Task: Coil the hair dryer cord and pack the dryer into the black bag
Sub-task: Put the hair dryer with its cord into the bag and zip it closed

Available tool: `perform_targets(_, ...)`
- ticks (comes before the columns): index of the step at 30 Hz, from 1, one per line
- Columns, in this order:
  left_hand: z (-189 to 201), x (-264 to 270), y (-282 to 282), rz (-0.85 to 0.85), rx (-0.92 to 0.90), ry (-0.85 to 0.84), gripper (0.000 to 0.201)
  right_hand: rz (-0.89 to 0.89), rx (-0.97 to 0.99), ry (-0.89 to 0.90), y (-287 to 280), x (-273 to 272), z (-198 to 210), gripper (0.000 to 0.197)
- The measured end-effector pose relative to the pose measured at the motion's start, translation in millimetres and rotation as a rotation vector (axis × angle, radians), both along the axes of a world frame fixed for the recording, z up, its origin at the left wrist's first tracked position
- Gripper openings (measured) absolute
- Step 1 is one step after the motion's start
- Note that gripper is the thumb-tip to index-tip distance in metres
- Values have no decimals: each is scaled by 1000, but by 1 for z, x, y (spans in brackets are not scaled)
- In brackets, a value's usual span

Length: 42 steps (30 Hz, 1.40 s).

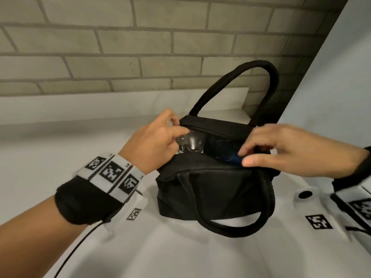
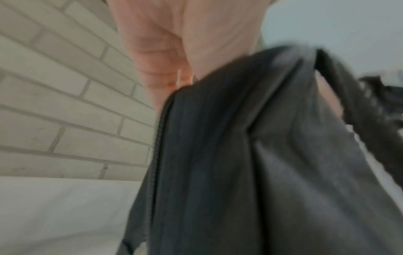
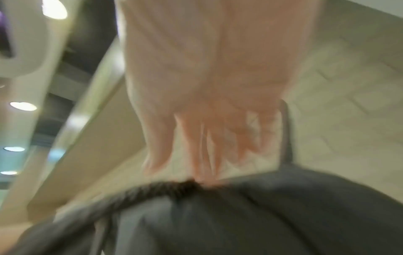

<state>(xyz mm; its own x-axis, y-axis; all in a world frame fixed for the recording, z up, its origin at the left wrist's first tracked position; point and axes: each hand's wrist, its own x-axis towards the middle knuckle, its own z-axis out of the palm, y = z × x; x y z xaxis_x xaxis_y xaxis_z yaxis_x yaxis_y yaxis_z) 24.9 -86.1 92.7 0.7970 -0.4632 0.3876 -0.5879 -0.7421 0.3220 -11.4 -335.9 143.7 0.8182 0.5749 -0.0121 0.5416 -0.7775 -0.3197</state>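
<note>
The head view is evenly and fairly softly lit, seemingly from overhead, with no harsh glare. The white counter [image 1: 60, 137] reads bright and slightly washed; a faint shadow lies under the black bag [image 1: 212, 189] toward 6 o'clock. The bag's dark fabric swallows detail, though a small highlight glints on the dryer [image 1: 190, 145] inside its opening. Wide-angle distortion bends the brick wall [image 1: 120, 47] lines toward 9 and 3 o'clock.

Both wrist views are heavily motion-blurred. In the left wrist view the left hand [image 2: 185, 43] at 12 o'clock is pale and soft. In the right wrist view the right hand [image 3: 207, 86] smears into streaks, and round ceiling lights [image 3: 23, 106] blow out at 9 o'clock.
</note>
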Motion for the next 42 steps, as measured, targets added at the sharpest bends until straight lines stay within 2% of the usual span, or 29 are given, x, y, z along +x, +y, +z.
perform_targets(1, 2, 0, 1, -5, -2, 19, 32, -41, -121, 127, -4, 3, -4, 74)
perform_targets(2, 4, 0, 2, -8, 14, 37, 33, -94, -162, 294, -8, 6, -10, 77)
perform_targets(3, 5, 0, 2, -15, 36, 49, 33, -133, -142, 456, -9, 7, -14, 73)
perform_targets(5, 9, -1, 3, -34, 59, 73, 33, -134, -33, 606, -5, 11, -19, 63)
perform_targets(7, 10, -2, 3, -57, 61, 101, 37, -121, 99, 608, 0, 11, -18, 49)
perform_targets(9, 12, -2, 6, -65, 70, 110, 41, -115, 348, 498, 4, 10, -11, 26)
perform_targets(12, 15, -1, 19, -52, 32, 71, 45, -53, 756, 371, 1, 9, -7, 26)
perform_targets(14, 16, -5, 28, -59, 27, 71, 46, -43, 829, 350, 4, 5, -15, 33)
perform_targets(17, 13, -17, 36, -104, 108, 128, 49, -75, 786, 339, 13, -1, -27, 31)
perform_targets(18, 12, -21, 39, -119, 57, 159, 47, -99, 804, 344, 16, -1, -28, 25)
perform_targets(19, 11, -25, 41, -137, -87, 197, 44, -118, 827, 354, 17, 0, -28, 20)
perform_targets(21, 4, -30, 47, -100, -540, 281, 29, -133, 850, 369, 20, 0, -27, 13)
perform_targets(23, -11, -32, 53, 76, -887, 403, 25, -135, 841, 359, 23, 0, -29, 13)
perform_targets(24, -24, -35, 56, 148, -936, 535, 20, -144, 841, 359, 23, 1, -30, 12)
perform_targets(25, -35, -40, 58, 195, -919, 700, 10, -151, 846, 365, 23, 1, -30, 11)
perform_targets(27, -58, -51, 61, 221, -748, 973, 34, -160, 844, 366, 23, 2, -28, 11)
perform_targets(28, -65, -55, 60, 224, -700, 1024, 35, -161, 828, 354, 24, 3, -27, 11)
perform_targets(31, -74, -58, 56, 269, -725, 997, 27, -151, 766, 324, 28, 7, -24, 12)
perform_targets(34, -76, -57, 55, 310, -664, 951, 11, -153, 739, 312, 30, 10, -22, 4)
perform_targets(38, -74, -59, 55, 312, -602, 978, 16, -138, 691, 302, 29, 11, -23, 15)
perform_targets(42, -64, -60, 55, 291, -535, 1108, 13, -188, 682, 289, 27, 14, -26, 20)
